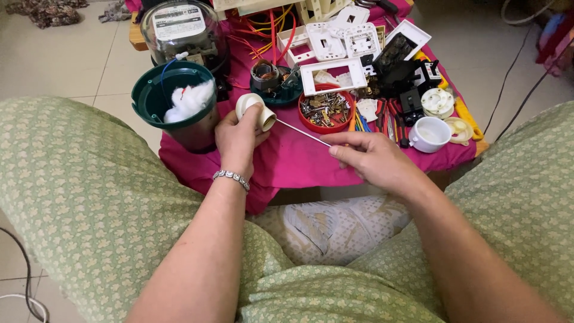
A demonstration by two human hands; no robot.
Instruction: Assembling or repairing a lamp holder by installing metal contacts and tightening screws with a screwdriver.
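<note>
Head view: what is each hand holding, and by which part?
Left hand wraps the round white plastic fitting around its body; right hand pinches the thin metal rod at its near end.

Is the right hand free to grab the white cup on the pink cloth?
Probably not at once: the right hand pinches a thin metal rod. The white cup sits close beyond it, with nothing between them.

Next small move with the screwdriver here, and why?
Probably seat the tip deeper and square before turning. The left hand grips the white lamp holder with its opening toward the thin screwdriver, whose tip sits at that opening. The right hand pinches the far end of the shaft, a light grip, so steadying first looks wise.
</note>
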